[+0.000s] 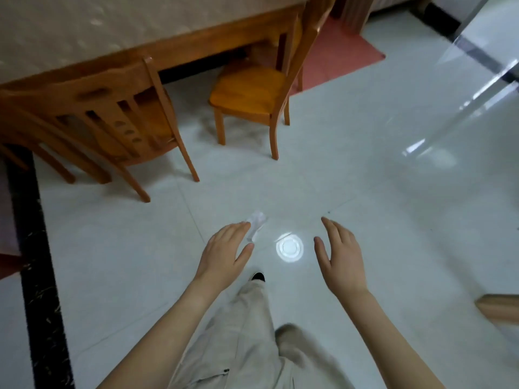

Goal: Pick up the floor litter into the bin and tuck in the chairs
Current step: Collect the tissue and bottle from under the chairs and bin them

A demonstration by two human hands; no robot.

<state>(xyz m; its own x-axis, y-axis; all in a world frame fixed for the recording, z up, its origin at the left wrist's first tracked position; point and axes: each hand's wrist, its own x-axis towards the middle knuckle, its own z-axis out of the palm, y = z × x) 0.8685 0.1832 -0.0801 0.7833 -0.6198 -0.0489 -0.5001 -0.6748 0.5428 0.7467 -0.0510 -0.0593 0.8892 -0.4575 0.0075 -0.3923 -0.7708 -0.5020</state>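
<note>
litter [256, 224]: head view; one crumpled white paper lying in the open on the pale tiled floor [393, 206], near the middle of the picture
left hand [224, 249]: on the near side of the litter, slightly to its left; fingers straight and together, thumb spread, holding nothing; the fingertips overlap the litter's near edge, and contact cannot be told
right hand [341, 254]: right of the litter and apart from it; fingers straight and relaxed, palm turned inward, holding nothing
light spot [289, 248]: round bright reflection on the tiles, just right of the litter and nearer, between the two hands
near chair [112, 113]: beyond the litter to the left, back toward the camera, seat partly under the table edge
far chair [252, 91]: straight beyond the litter, well apart, seat mostly out from under the table
table [168, 49]: beyond both chairs from the litter; wooden frame, pale patterned cover
pink mat [342, 51]: beyond the litter to the right, past the far chair
shoe [258, 276]: dark toe on the near side of the litter, below beige trousers [238, 332]
black strip [33, 248]: floor border far left of the litter
</note>
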